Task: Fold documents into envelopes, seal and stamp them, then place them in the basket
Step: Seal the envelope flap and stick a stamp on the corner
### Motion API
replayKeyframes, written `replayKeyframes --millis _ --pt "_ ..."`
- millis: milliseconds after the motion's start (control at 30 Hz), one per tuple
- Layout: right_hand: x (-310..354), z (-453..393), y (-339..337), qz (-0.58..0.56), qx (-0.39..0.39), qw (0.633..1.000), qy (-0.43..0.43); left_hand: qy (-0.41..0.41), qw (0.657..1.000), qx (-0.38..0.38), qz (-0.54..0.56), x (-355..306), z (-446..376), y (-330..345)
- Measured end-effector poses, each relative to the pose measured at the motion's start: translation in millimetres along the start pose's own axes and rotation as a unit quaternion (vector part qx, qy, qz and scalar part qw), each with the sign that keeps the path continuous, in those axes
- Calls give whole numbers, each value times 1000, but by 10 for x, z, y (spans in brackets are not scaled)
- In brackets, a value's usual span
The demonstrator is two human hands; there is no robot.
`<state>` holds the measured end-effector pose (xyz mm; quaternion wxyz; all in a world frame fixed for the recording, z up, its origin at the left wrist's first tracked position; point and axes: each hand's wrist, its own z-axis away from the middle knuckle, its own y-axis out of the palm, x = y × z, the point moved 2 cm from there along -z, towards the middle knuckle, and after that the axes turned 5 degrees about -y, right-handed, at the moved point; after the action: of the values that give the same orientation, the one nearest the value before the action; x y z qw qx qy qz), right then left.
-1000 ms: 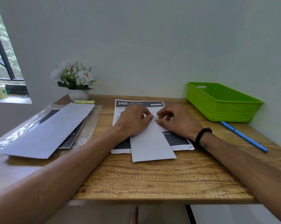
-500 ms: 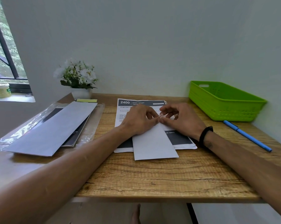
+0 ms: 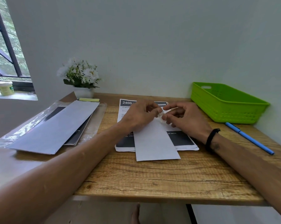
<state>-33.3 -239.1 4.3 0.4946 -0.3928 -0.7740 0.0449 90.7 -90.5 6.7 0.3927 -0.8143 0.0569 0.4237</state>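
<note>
Two hands meet over the white envelope (image 3: 156, 141) on the counter (image 3: 152, 178), left hand (image 3: 139, 116) and right hand (image 3: 186, 118) both pinching a small sticker (image 3: 160, 114), grip closed tight.

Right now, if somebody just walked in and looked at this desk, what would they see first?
Probably the two hands, left hand and right hand, meeting mid-desk and pinching a small pale scrap above a white envelope that lies on printed papers. Next, the bright green basket at the back right, with a blue pen beside it. White flowers stand at the back left.
</note>
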Motion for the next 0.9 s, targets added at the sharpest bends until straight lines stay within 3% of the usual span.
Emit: replayKeyframes --millis 100,200,333,500,900 --pt "2 -2 -14 -8 -3 1000 5 13 1000 -9 -18 -33 13 -16" --pt "-24 -9 -48 -23 -19 999 21 28 991 -43 -120 -30 13 -105" --pt "-37 1 -61 -58 -46 996 53 -71 967 -48 -239 145 -29 -252" --pt "-13 18 -50 -102 -47 990 84 -138 961 12 -239 233 6 -248" --pt "-81 32 -31 -91 -52 990 92 -120 972 0 -203 377 -77 -260"
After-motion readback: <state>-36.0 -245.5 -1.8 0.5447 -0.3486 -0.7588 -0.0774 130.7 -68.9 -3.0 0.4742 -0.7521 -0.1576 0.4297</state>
